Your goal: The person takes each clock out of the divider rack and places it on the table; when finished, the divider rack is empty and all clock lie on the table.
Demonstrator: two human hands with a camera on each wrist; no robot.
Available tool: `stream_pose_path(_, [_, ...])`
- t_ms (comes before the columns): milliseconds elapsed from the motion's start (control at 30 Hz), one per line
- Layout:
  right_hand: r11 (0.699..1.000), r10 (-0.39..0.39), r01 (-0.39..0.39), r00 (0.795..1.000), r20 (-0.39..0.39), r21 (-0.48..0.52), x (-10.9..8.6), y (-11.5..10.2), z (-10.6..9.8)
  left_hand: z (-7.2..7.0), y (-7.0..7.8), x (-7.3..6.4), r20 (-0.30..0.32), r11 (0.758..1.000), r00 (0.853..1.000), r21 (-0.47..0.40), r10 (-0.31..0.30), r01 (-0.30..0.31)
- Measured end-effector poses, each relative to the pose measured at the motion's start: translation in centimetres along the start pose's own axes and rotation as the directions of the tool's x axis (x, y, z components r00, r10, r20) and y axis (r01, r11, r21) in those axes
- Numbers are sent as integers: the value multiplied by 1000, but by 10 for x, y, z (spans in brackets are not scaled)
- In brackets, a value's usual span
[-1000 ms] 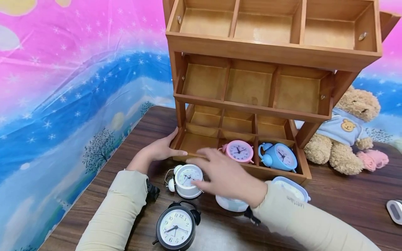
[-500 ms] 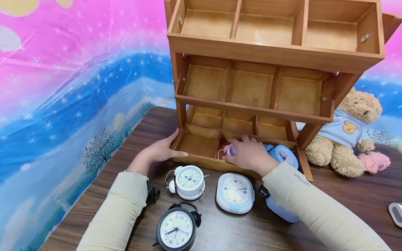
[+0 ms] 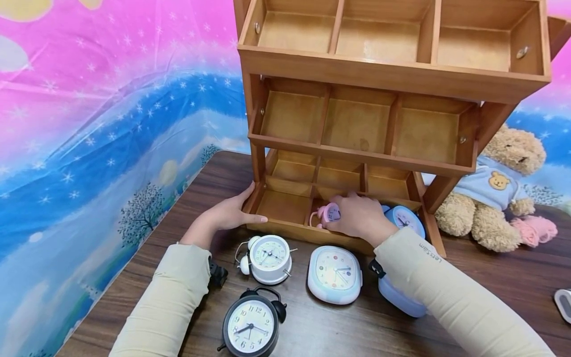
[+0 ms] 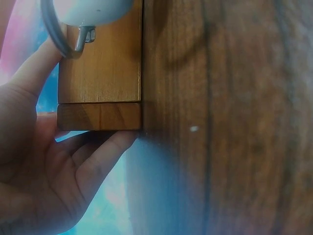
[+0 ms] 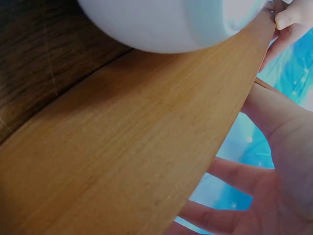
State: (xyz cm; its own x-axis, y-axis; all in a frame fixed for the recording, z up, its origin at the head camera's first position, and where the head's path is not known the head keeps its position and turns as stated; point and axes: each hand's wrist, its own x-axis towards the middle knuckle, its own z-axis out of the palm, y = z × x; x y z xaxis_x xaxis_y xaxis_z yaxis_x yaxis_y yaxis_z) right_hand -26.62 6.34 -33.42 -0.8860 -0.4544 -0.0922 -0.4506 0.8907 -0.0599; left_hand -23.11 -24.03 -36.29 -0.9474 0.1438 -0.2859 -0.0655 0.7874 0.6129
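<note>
At the left front corner of the wooden shelf rack [image 3: 312, 234], my left hand [image 3: 223, 215] holds the lowest tier, thumb along its front rim and fingers at its side [image 4: 54, 181]. A small pink alarm clock [image 3: 330, 213] sits tilted in the middle front compartment, turned towards the left. My right hand [image 3: 363, 218] grips it from the right and hides much of it; the right wrist view shows fingers reaching behind the front board [image 5: 146, 132], with the clock out of sight. A blue alarm clock [image 3: 407, 219] stands in the right compartment, partly covered by my wrist.
On the table in front of the rack stand a white twin-bell clock [image 3: 269, 258], a black twin-bell clock [image 3: 251, 325] and a white-and-blue rounded clock [image 3: 334, 275]. A bluish clock [image 3: 399, 297] lies partly under my right sleeve. A teddy bear [image 3: 495, 183] sits right of the rack.
My right hand has moved from above the white clock rightwards into the middle compartment and taken hold of the pink clock, which now faces more to the left. My left hand stays put.
</note>
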Motion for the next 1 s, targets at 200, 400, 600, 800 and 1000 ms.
stream_pose_path(200, [999, -18, 17, 998, -64, -28, 0, 0, 0, 1, 0, 1, 3, 1000, 1000, -4, -3, 3])
stream_pose_path(400, [997, -45, 33, 979, -198, -63, -3, -3, -8, 1, 0, 1, -4, 1000, 1000, 2, -3, 3])
stream_pose_path(600, [998, -48, 39, 959, -279, -39, -14, -4, -14, 0, -1, 1, 1, 1000, 1000, 7, -3, 3])
stream_pose_path(800, [998, -55, 57, 935, -350, -2, -29, -2, -19, -1, 0, 1, -3, 1000, 1000, 8, -1, 1])
stream_pose_path(1000, [996, -72, 87, 931, -359, 26, -51, -7, -29, -1, 0, 1, -1, 1000, 1000, 6, -4, 4])
